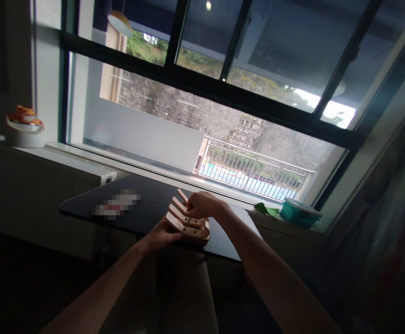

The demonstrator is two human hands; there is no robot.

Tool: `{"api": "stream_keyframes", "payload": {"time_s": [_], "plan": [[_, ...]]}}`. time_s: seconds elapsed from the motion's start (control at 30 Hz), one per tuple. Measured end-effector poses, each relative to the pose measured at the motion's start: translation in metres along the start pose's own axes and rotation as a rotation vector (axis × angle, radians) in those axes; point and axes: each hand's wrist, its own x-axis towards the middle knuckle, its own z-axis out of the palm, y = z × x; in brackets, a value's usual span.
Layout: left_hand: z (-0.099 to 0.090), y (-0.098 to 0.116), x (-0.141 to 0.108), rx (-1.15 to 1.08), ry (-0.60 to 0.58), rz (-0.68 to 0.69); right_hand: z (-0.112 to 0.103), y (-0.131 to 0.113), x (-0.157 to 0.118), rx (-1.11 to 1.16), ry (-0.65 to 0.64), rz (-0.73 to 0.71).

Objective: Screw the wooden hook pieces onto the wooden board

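A pale wooden slatted piece (pixel 197 234), with several parallel slats angled upward and dark holes along its lower part, rests at the front edge of the black table. My left hand (pixel 164 235) grips its left side, with the thumb along the near edge. Above it, my right hand (pixel 202 205) is closed around a thin metal tool (pixel 187 222). The tool's shaft points down to one of the holes near the bend of the nearest slat. Its handle is hidden in my fingers, so I cannot tell its exact kind.
On the left of the black table (pixel 147 190) lies a blurred-out flat item (pixel 115 205). A teal lidded box (pixel 300 213) and a green cloth-like thing (pixel 267 210) are on the windowsill to the right. A radiator (pixel 49 185) stands at the left, below the window.
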Motion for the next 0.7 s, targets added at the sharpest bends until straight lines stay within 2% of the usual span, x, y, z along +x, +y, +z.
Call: {"api": "stream_keyframes", "payload": {"time_s": [0.13, 0.3, 0.43, 0.57, 0.7], "plan": [[0.0, -0.004, 0.001, -0.015, 0.008, -0.007, -0.004, 0.001, 0.006, 0.026, -0.087, 0.081], [-0.001, -0.006, 0.002, -0.018, -0.002, -0.004, -0.006, 0.004, 0.004, 0.066, -0.088, 0.117], [-0.002, -0.006, 0.002, -0.011, -0.002, -0.007, -0.009, 0.001, -0.007, -0.044, -0.105, 0.067], [-0.002, -0.005, 0.002, -0.021, -0.007, -0.002, -0.009, -0.007, -0.014, -0.21, -0.06, -0.017], [-0.001, -0.001, 0.001, 0.005, 0.015, -0.012, -0.007, -0.009, -0.014, -0.235, -0.062, -0.072]]}}
